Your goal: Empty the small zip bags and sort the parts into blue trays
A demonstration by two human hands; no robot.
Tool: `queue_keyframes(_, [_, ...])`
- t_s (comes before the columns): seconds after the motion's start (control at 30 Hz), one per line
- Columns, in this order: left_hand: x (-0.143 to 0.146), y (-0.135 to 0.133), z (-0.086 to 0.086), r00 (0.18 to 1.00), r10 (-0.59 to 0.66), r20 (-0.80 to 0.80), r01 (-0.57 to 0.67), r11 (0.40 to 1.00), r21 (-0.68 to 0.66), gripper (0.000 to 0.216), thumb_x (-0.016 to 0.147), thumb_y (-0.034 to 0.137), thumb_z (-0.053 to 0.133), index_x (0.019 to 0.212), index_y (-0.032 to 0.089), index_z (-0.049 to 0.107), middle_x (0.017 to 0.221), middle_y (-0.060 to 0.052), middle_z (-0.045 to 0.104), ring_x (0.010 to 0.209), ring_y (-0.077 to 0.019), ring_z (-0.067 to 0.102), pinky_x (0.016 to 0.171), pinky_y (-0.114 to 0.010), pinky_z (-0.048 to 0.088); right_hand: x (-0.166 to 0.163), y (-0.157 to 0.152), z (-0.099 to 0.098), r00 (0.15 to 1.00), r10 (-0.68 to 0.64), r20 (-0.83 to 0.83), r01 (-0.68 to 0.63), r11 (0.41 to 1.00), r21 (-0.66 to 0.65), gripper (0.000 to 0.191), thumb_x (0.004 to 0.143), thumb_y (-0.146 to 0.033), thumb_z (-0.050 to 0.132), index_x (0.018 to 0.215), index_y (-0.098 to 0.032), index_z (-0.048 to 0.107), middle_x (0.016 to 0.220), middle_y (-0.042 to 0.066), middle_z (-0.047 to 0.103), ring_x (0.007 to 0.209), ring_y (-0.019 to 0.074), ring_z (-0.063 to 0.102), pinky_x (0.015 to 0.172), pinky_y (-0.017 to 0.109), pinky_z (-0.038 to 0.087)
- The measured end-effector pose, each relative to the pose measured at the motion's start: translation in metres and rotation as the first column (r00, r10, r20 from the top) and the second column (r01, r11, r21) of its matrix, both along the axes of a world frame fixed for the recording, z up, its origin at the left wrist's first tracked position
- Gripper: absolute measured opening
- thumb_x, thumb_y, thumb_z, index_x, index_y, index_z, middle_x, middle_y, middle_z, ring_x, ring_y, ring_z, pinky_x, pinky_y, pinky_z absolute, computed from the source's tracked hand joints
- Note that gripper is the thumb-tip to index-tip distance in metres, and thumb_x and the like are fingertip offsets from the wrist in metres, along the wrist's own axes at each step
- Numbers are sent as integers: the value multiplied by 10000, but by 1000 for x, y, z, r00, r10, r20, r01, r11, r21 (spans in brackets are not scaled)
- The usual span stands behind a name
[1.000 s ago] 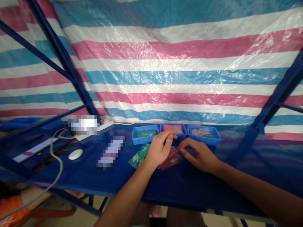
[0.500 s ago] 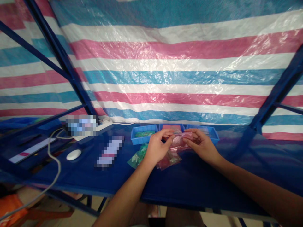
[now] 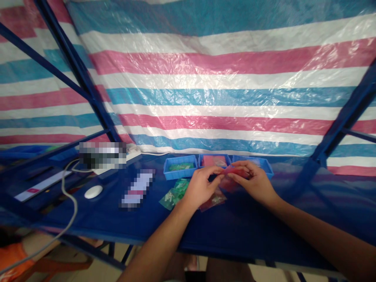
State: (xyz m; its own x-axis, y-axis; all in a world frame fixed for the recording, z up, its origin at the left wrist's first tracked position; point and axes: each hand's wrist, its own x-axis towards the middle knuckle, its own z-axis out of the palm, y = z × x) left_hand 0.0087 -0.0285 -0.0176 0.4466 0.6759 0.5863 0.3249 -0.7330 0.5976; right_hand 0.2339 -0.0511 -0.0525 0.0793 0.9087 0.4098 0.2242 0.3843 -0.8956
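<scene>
Between my two hands is a translucent red plastic bag (image 3: 232,181), held above the table. My left hand (image 3: 202,185) pinches its left edge between thumb and fingers. On the other side my right hand (image 3: 252,181) grips it, thumb towards me and fingers curled behind. Whether anything is inside this bag I cannot tell. Just below, another red bag (image 3: 214,199) with small pieces in it lies on the table, partly covered by my left hand. Green bags (image 3: 173,196) with small pale pieces lie left of my left wrist.
Three blue trays stand behind my hands: a left one (image 3: 179,172) with green bags, a middle one (image 3: 202,164) with red bags, and a right one (image 3: 268,169) partly hidden. Leftward are a blurred-out slab (image 3: 137,188), a white mouse (image 3: 93,192) and a cable (image 3: 75,207). A person's orange garment (image 3: 13,256) shows lower left.
The red bag between my hands was bunched and crinkled; now it looks flatter and hangs lower. My hands have shifted slightly, uncovering more of the middle tray.
</scene>
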Motion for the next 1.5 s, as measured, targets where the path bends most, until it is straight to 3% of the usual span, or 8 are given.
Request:
queue_keyframes(0.13, [-1,3,-2,990,91,109,-82,993,-83,185,927,241,759,1106,208,786,1054,-48,827,928,-209,780,893,-322,606,-4,1,3,986,95,-137,-103,993,-50,467,782,-481,910,1144,-268,706,976,45,811,809,253,764,774,393,634])
queue_keyframes(0.43, [1,4,0,955,51,292,25,968,-251,293,955,277,731,1235,198,700,1030,-48,813,902,-188,777,836,-294,606,-6,3,8,951,204,-232,-233,966,-109,393,729,-509,932,942,-228,758,929,44,803,781,214,718,775,361,579])
queue_keyframes(0.6, [-2,5,0,968,68,240,-44,993,-106,329,970,245,704,1297,220,675,1087,-58,780,963,-197,760,847,-313,614,-2,7,2,961,183,-207,-202,977,-71,355,808,-518,879,966,-225,756,790,14,746,690,187,653,714,338,541])
queue_keyframes(0.77, [-4,0,-1,1000,-7,21,3,985,175,243,1003,303,678,1226,233,745,1291,-106,720,1229,-250,685,1093,-401,555,-5,4,1,958,152,-242,-165,986,-35,324,859,-526,844,968,-250,714,806,14,753,727,207,693,770,357,577])
queue_keyframes(0.93, [0,-8,0,994,-22,-104,36,990,135,368,958,409,744,1279,232,726,1299,-103,742,1203,-271,704,1090,-402,556,-14,-9,13,951,224,-212,-239,970,-44,320,863,-548,830,944,-256,727,899,26,779,827,219,734,842,366,600])
queue_keyframes(1.13, [0,-7,5,995,47,-83,-38,994,101,206,1044,312,602,1089,194,765,1052,-82,786,979,-224,739,906,-336,573,-19,-17,20,954,237,-181,-248,968,-41,406,908,-611,750,1086,-247,750,1071,76,792,881,235,754,858,395,621])
queue_keyframes(1.33, [1,-8,10,999,53,9,-53,997,47,242,1060,314,582,991,188,776,961,-48,787,858,-185,714,791,-292,519,-14,-7,13,970,32,-243,-24,999,37,442,829,-541,858,1135,-268,692,1018,52,753,853,216,718,703,327,599])
queue_keyframes(1.5, [1,-10,11,1000,6,26,-7,1000,23,245,1056,338,592,1005,183,774,959,-52,787,857,-190,716,800,-293,523,-8,-4,13,967,111,-229,-108,994,28,428,823,-502,876,1151,-278,716,1072,44,775,958,226,730,863,360,611])
